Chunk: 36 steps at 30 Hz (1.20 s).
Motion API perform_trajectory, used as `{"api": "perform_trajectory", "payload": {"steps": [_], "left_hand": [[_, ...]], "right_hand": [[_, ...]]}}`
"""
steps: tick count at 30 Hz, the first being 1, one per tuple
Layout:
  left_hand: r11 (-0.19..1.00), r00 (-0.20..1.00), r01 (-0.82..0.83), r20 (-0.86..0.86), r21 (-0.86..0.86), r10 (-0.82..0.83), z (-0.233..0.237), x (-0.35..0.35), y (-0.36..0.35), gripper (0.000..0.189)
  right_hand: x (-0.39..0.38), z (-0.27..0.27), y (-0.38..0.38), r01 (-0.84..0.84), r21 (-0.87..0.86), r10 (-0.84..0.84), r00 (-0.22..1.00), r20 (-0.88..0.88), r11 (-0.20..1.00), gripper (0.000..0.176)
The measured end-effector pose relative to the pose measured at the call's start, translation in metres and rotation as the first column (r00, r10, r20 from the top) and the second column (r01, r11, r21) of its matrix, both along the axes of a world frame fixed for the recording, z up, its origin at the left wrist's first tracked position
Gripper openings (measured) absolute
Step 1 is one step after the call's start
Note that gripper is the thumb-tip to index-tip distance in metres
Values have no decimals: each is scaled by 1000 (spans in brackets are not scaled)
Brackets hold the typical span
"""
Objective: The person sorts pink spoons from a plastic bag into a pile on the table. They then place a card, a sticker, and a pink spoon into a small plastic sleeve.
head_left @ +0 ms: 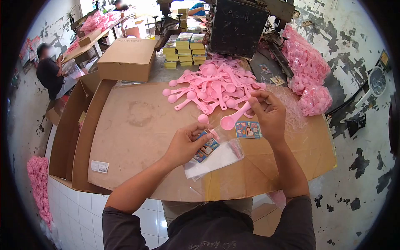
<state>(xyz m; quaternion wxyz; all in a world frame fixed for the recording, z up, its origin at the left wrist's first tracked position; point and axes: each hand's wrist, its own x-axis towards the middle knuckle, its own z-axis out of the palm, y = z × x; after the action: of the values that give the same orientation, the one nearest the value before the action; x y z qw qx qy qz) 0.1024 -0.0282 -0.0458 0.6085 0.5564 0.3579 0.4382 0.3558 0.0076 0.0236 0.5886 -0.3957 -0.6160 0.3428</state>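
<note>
Between the thumb and fingers of my left hand (pixel 185 143) is a small printed card (pixel 207 151), with some clear plastic and a bit of pink by the fingertips. It is over a stack of clear plastic bags (pixel 214 163) on the cardboard. My right hand (pixel 268 112) pinches the handle of a pink spoon (pixel 228 122), its bowl pointing down and left. Just below that spoon lies a stack of printed cards (pixel 248 130). Beyond both hands is a large heap of pink spoons (pixel 216 83).
A closed cardboard box (pixel 125 58) and an open carton (pixel 79 133) are at the left. Card stacks (pixel 184 41) stand at the back beside a black box (pixel 237 27). Bagged pink spoons (pixel 304 58) are at the right. Another person (pixel 50 75) sits far left.
</note>
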Motion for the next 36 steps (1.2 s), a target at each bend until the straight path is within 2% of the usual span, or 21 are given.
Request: {"api": "perform_trajectory", "payload": {"steps": [3, 6, 9, 12, 15, 18, 21, 24, 27, 30, 33, 34, 36], "left_hand": [[1000, 999, 25, -30, 1, -25, 8, 0, -4, 28], [999, 998, 52, -47, 1, -52, 10, -1, -5, 32], [999, 997, 51, -59, 18, -50, 6, -1, -5, 34], [1000, 999, 19, -51, 17, -18, 7, -1, -5, 34], [998, 998, 61, -37, 23, -60, 6, -2, -6, 34], [996, 997, 80, -9, 39, -80, 2, 1, -6, 33], [997, 997, 74, -28, 21, -74, 6, -1, -7, 34], [997, 996, 79, -38, 22, -78, 10, 0, -9, 35], [999, 998, 42, -38, 26, -41, 6, 1, -7, 35], [1000, 997, 17, -72, 1, -17, 10, -1, -6, 35], [997, 997, 74, -34, 36, -73, 4, 0, -6, 35], [993, 995, 98, -8, 61, -98, 2, 0, -6, 34], [994, 994, 91, -66, 57, -87, 4, -1, -7, 33]], "right_hand": [[-4, 0, 0, -34, 10, 34, 999, 22, 999, 22], [-14, 1, -3, -107, -72, 109, 994, 22, 992, 22], [-13, -3, -2, -46, -22, 49, 983, 178, 999, 20], [0, 1, 4, -123, -74, 136, 964, 227, 990, 18], [3, 7, 5, -129, -60, 136, 982, 130, 990, 17], [-2, 0, 6, -52, -24, 54, 996, 76, 998, 15], [-7, 5, -1, -141, -107, 151, 984, 96, 984, 14], [-16, 1, -3, -97, -20, 98, 995, 36, 995, 14], [-2, -5, -1, -148, 42, 135, 965, 223, 988, 16], [3, 7, -3, -238, -96, 253, 945, 206, 967, 16], [-5, 3, -3, -62, -100, 73, 991, 110, 993, 17], [-4, 2, -2, -83, -85, 92, 989, 117, 993, 17], [-4, -2, -2, -128, -58, 135, 982, 129, 990, 18]]}}
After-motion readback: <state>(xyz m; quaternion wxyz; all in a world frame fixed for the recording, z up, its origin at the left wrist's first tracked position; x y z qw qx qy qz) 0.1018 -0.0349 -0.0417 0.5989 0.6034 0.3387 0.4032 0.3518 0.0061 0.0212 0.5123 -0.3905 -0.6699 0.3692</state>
